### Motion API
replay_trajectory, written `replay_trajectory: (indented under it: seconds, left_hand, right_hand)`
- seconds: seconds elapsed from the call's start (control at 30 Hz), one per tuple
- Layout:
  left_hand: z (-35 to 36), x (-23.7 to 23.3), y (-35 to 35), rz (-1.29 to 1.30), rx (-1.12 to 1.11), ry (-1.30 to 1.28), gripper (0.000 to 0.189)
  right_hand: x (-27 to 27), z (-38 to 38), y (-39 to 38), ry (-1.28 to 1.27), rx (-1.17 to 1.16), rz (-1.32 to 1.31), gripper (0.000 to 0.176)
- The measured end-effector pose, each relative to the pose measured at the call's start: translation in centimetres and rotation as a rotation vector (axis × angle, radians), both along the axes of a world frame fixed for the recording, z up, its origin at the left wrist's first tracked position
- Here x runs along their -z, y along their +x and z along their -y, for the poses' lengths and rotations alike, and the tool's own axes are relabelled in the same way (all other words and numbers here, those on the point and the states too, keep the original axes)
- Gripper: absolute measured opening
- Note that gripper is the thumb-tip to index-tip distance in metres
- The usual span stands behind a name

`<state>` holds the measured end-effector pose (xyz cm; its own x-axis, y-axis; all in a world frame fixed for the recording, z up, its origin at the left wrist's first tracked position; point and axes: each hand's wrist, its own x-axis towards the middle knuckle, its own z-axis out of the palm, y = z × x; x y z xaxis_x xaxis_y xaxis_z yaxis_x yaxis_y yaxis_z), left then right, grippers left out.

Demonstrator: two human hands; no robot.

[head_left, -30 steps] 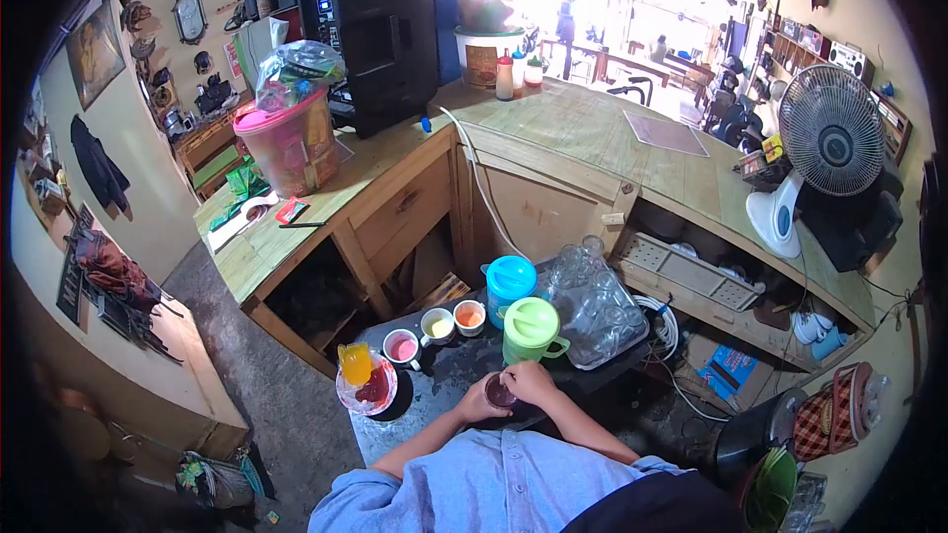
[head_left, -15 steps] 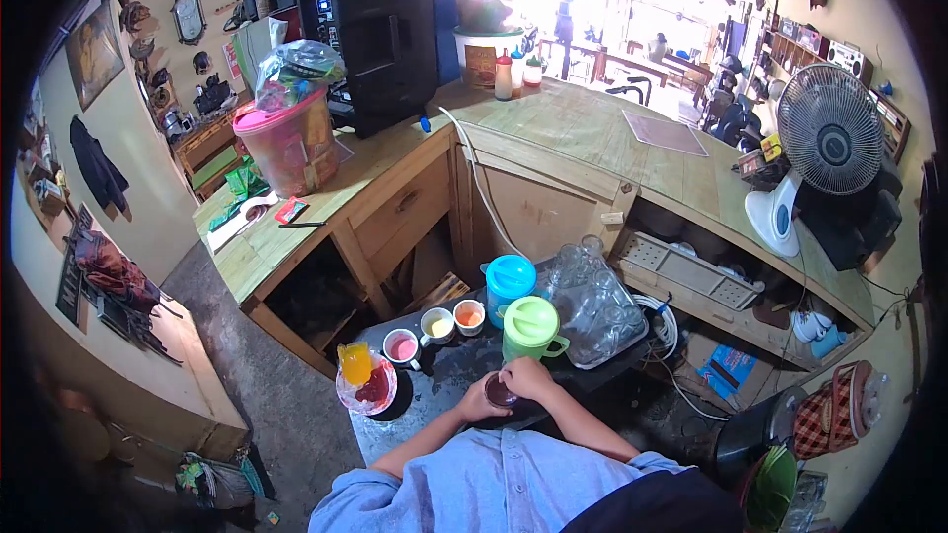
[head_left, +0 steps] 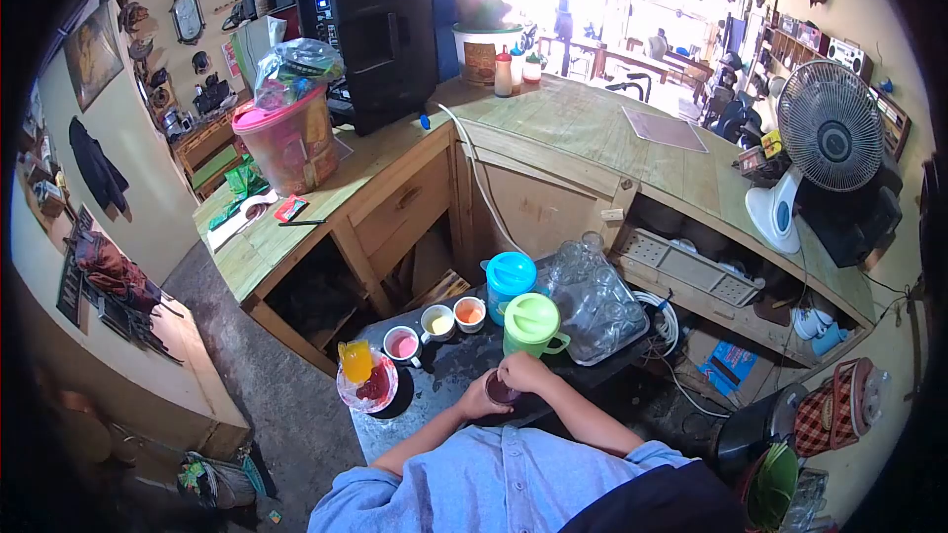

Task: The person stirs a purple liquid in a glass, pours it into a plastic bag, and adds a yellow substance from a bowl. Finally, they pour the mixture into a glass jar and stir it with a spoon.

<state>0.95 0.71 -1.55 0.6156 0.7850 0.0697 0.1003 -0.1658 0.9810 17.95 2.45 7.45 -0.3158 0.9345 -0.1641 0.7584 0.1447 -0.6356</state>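
— What do you have on the feed?

— I see both hands at the near edge of the dark table (head_left: 442,371). The left hand (head_left: 481,400) is curled round a small glass (head_left: 501,391) of dark red liquid. The right hand (head_left: 523,372) is closed over its rim from the far side.

— And the rest of the table?

— Just beyond the glass I make out a green jug (head_left: 531,326), with a blue jug (head_left: 511,278) behind it. Three cups (head_left: 436,323) sit in a row towards the left edge. A plate (head_left: 367,387) by that edge holds an orange tumbler (head_left: 355,362). A clear bag of glasses (head_left: 597,301) fills the far right corner.

— The room?

— I see a wooden counter (head_left: 583,128) wrapping round the far side. It carries a black speaker (head_left: 380,35) and a pink bucket (head_left: 286,143), with a fan (head_left: 829,138) at its right end.
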Motion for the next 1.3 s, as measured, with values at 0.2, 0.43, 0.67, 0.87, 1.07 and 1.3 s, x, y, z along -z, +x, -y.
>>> replay_trajectory:
  seconds: [0.2, 0.43, 0.67, 0.87, 1.07, 1.3]
  left_hand:
    - [-0.1, 0.0, 0.0, -0.013, 0.008, 0.010, 0.086]
    - [0.1, -0.3, 0.1, 0.036, 0.008, -0.052, 0.087]
    - [0.0, -0.8, 0.1, 0.018, -0.003, -0.030, 0.088]
    - [-0.8, -0.4, -0.7, -0.077, 0.034, -0.027, 0.094]
    - [-1.1, -0.3, -1.2, -0.140, 0.011, -0.043, 0.094]
    - [-1.2, -1.9, -2.0, -0.177, 0.031, 0.028, 0.107]
  right_hand:
    - [-1.4, -0.2, 0.1, -0.031, -0.005, -0.003, 0.022]
    - [-0.5, -0.4, 0.2, 0.009, -0.052, -0.053, 0.021]
    - [-1.2, -0.3, 0.2, 0.004, 0.021, -0.084, 0.020]
    - [-0.3, 0.7, 0.0, 0.069, 0.000, -0.135, 0.021]
    - [-1.3, 1.5, -0.5, 0.080, 0.032, -0.155, 0.020]
    - [-0.6, 1.7, -0.5, 0.097, 0.063, -0.146, 0.021]
